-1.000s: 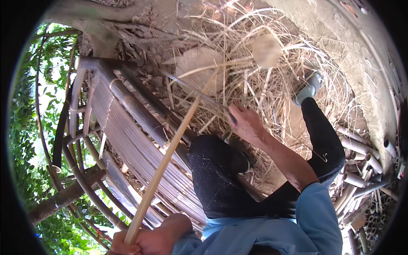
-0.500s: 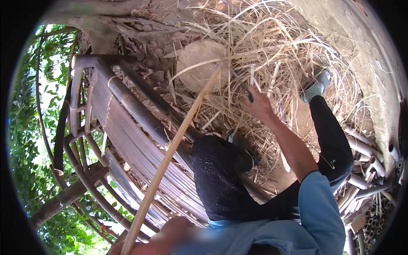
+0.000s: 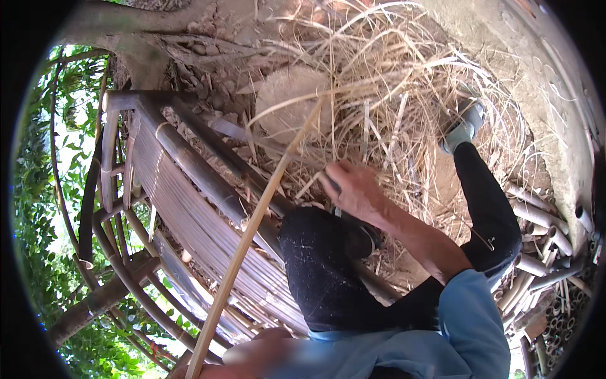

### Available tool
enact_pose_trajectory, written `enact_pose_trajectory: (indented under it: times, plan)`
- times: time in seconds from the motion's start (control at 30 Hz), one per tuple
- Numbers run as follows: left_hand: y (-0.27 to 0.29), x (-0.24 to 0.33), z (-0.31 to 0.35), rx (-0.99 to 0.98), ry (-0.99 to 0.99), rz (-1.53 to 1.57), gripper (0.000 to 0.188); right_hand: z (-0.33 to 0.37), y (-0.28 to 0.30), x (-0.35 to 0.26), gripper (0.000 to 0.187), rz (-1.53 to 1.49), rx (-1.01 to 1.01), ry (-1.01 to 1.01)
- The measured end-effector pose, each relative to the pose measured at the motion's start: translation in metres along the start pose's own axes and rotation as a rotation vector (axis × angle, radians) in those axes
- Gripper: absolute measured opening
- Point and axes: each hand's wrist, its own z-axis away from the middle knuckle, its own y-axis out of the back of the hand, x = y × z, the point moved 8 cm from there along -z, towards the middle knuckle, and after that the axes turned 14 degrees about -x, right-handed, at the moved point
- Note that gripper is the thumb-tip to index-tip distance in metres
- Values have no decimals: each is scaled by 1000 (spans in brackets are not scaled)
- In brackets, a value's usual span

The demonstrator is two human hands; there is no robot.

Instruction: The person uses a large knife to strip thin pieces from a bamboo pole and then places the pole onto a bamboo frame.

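Note:
A long pale bamboo strip (image 3: pixel 257 224) slants from the lower left up toward the middle, past my bent knee. My left hand (image 3: pixel 218 368), at the bottom edge and partly cut off and blurred, is closed around its lower end. My right hand (image 3: pixel 355 191) grips the dark handle of a knife (image 3: pixel 332 184), just right of the strip. The blade is smeared by motion and seems to point left, across the strip's upper part. A thin curved sliver (image 3: pixel 278 106) lies across the strip's upper tip; whether it is joined there I cannot tell.
A bamboo bench (image 3: pixel 189 189) stands on the left. A round flat block (image 3: pixel 290 101) sits beyond the strip's tip, beside a heap of loose shavings (image 3: pixel 404 95). Cut bamboo tubes (image 3: pixel 536 215) are piled at the right. My foot (image 3: pixel 464 129) rests among the shavings.
My right hand has moved left and nearer to me with the knife, whose blade has swung leftward. The bamboo strip and my left hand stay nearly where they were.

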Motion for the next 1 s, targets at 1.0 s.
enact_pose_trajectory:
  times: [1.0]
  plan:
    - [-118, -136, -51, -362, 354, -54, 26, 186, 272, -68, 25, -166, 705, -269]
